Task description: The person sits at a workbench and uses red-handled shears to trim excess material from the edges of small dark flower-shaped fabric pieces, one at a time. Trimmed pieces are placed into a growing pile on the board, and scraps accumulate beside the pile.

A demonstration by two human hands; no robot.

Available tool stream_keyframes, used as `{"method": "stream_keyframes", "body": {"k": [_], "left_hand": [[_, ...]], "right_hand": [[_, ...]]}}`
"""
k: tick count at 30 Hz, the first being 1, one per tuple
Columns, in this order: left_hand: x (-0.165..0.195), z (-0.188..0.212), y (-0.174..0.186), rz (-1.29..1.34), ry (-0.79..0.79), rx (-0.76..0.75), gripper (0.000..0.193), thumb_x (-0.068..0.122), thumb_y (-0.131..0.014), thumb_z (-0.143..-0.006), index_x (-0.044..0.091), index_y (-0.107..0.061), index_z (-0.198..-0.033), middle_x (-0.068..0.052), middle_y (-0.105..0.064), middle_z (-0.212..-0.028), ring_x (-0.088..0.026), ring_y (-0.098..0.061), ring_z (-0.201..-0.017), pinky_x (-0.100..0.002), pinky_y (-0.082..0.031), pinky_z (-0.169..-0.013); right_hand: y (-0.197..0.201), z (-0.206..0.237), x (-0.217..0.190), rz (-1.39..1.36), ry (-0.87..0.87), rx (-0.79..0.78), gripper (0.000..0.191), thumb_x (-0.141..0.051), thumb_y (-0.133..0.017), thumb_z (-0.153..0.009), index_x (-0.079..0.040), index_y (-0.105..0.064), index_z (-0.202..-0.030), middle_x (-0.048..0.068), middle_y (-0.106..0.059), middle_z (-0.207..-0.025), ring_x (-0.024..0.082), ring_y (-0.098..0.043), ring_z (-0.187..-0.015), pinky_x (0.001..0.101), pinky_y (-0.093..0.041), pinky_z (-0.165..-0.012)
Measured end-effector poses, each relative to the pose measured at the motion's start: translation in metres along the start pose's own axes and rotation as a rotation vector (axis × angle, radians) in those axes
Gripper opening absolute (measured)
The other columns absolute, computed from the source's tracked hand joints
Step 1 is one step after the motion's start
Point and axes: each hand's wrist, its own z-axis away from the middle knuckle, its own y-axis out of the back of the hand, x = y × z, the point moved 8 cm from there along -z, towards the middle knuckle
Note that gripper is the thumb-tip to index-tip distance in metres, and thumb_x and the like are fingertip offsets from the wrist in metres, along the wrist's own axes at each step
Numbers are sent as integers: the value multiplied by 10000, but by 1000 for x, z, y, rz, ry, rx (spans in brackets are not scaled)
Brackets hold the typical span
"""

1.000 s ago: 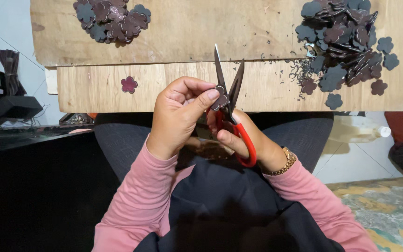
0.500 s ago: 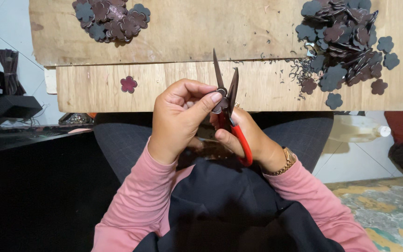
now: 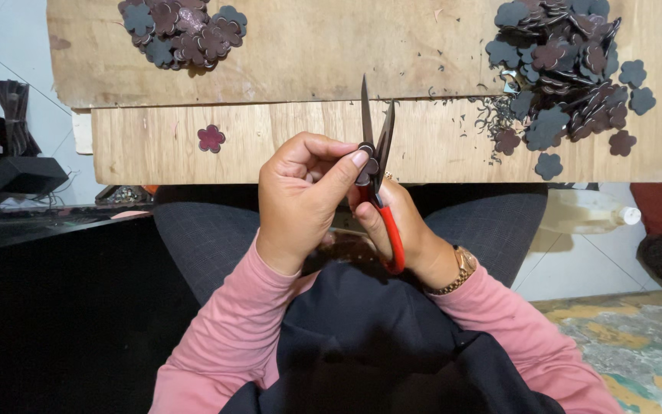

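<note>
Scissors (image 3: 377, 165) with red handles are in the right hand (image 3: 411, 230), which is closed around the handles; the two blades point upward and stand a little apart. Between the blades, near their base, sits a small dark flower piece (image 3: 367, 157). The left hand (image 3: 304, 195) pinches this piece with thumb and first fingers, so both hands meet above the lap. A gold watch (image 3: 457, 270) is on the right wrist, and the sleeves are pink.

Behind the hands lies a wooden board (image 3: 270, 142). On it, one single maroon flower (image 3: 211, 139) rests at the left. A pile of dark flowers (image 3: 185, 31) is at the top left, and a bigger heap of flowers (image 3: 568, 69) at the top right, with thin cut scraps (image 3: 492, 115) beside it.
</note>
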Motion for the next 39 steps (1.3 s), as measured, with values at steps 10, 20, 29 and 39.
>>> {"method": "stream_keyframes", "body": {"k": [10,20,29,39], "left_hand": [[-1,-2,2,37,-7,-12,90,-33,-718,-973,-20,-661,-1041,-81,-726,-959,-78,-686,-826,-213,-577,-731],[6,-3,9,-69,18,-31,99,-30,-703,-976,-8,-649,-1056,-55,-720,-969,-68,-691,-842,-202,-578,-747],[12,-2,13,-102,-27,-50,217,-52,-688,-991,4,-595,-1178,-39,-670,-1063,-55,-634,-893,-197,-535,-783],[10,-5,14,-47,7,-58,358,-80,-677,-968,5,-537,-1286,-47,-670,-1012,-72,-650,-907,-213,-543,-832]], "right_hand": [[-2,3,3,-47,-24,0,591,-637,-481,-1048,-49,-539,-1031,-1,-501,-906,116,-464,-832,263,-429,-746],[1,4,8,-21,-64,-78,537,-601,-501,-1045,-71,-526,-964,-13,-499,-868,103,-463,-800,254,-435,-715],[-1,5,17,-52,-133,-108,486,-546,-557,-1037,-70,-537,-938,-43,-487,-778,66,-437,-707,231,-410,-629],[-6,4,12,-198,-128,-185,627,-701,-531,-992,-75,-537,-1031,-47,-499,-835,51,-453,-742,224,-413,-635]]}}
